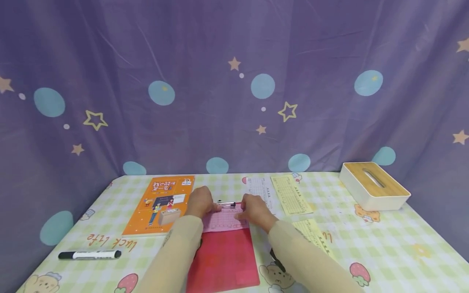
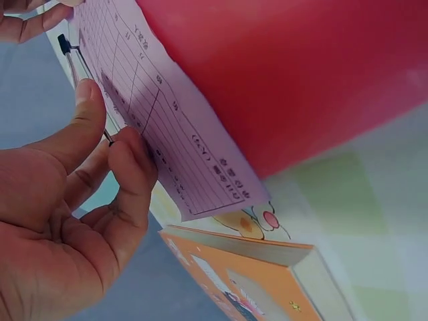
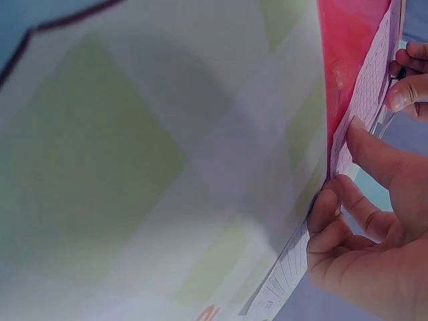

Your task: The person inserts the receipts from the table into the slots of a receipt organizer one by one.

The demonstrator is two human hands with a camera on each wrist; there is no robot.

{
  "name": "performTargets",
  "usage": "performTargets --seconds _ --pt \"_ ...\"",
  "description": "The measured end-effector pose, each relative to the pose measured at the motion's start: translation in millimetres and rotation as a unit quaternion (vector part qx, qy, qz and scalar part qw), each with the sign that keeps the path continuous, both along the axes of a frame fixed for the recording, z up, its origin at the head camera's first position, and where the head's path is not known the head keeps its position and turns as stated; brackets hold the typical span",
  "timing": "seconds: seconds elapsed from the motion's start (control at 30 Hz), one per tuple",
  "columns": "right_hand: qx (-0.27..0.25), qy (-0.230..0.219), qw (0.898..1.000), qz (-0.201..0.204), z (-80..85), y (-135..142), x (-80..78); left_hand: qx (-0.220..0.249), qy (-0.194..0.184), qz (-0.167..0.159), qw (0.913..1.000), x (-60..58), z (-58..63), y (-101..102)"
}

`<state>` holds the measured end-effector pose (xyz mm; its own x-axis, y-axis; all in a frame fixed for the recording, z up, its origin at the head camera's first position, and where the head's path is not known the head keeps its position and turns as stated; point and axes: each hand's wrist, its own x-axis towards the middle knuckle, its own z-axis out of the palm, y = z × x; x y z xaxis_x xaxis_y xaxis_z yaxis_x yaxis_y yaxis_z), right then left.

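Note:
A red clipboard [image 1: 225,260] lies on the table, its metal clip [image 1: 228,204] at the far end. Across its upper part lies a pink printed form [image 1: 220,221]. My left hand [image 1: 200,201] grips the clip at its left end; the left wrist view shows thumb and curled fingers around the clip's wire lever [image 2: 109,136]. At the upper right corner, my right hand [image 1: 256,210] pinches the form, thumb on top of the paper and fingers at the board's edge. The form's top edge runs up to the clip, partly hidden by the hands.
An orange book [image 1: 155,207] lies left of the clipboard, with a black-and-white marker [image 1: 89,255] nearer me. To the right are a white printed form [image 1: 261,189], a yellow form [image 1: 291,195] and another yellow form [image 1: 313,234] partly under my sleeve. A tissue box [image 1: 373,187] stands farther right.

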<state>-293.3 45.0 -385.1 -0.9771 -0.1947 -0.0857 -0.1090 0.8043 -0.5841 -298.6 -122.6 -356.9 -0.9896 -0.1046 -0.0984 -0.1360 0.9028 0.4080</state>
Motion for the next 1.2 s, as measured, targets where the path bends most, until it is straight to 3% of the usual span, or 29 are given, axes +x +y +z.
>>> performTargets --seconds 0.27,0.5,0.67,0.9,1.2 --pt "0.006 -0.012 1.0 -0.002 0.9 -3 1.0 0.035 -0.013 0.023 0.999 1.1 0.0 -3" --pt "0.017 -0.004 1.0 0.007 0.7 -1 -0.4 0.045 0.017 -0.015 0.9987 5.1 -2.3 -8" --pt "0.023 -0.003 1.0 0.007 -0.4 1 -1.2 0.032 0.013 -0.041 0.9986 4.1 -4.2 -6" --pt "0.011 -0.012 1.0 0.001 -1.5 1 -2.3 0.034 0.01 -0.052 0.998 4.1 -3.2 -5" --pt "0.003 -0.011 1.0 0.001 -0.1 -1 0.6 0.042 0.047 -0.073 0.9954 4.9 -11.1 -12"
